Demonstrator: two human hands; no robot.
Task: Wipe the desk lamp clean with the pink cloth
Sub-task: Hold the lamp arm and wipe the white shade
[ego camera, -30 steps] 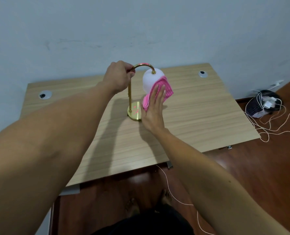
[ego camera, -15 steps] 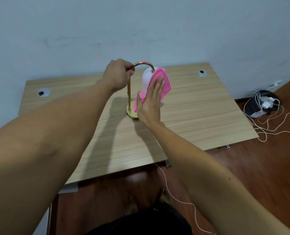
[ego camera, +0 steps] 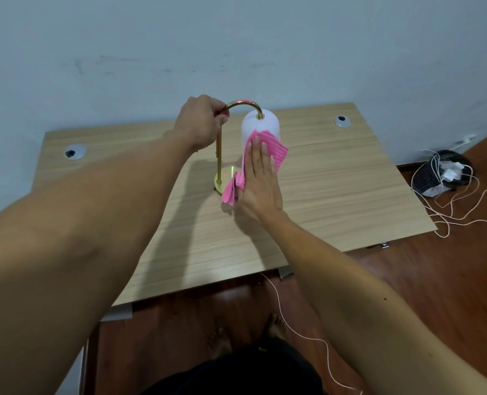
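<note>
A desk lamp stands on the wooden desk (ego camera: 336,195): a round brass base (ego camera: 227,175), a thin brass stem curving over at the top, and a white shade (ego camera: 261,125) hanging from the curve. My left hand (ego camera: 201,124) is closed around the stem just below the bend. My right hand (ego camera: 261,181) lies flat, fingers together, pressing the pink cloth (ego camera: 276,151) against the near side of the shade. The cloth's lower end hangs down over the base. The shade's lower half is hidden behind cloth and hand.
Two round cable grommets sit in the desk's back corners, one at the left (ego camera: 75,151), one at the right (ego camera: 342,121). A wall rises right behind the desk. On the floor to the right lie a black basket (ego camera: 439,175) and tangled white cables (ego camera: 464,206).
My right hand has slid the cloth down the shade from its top, so the white top shows again. My left hand has kept its grip on the stem.
</note>
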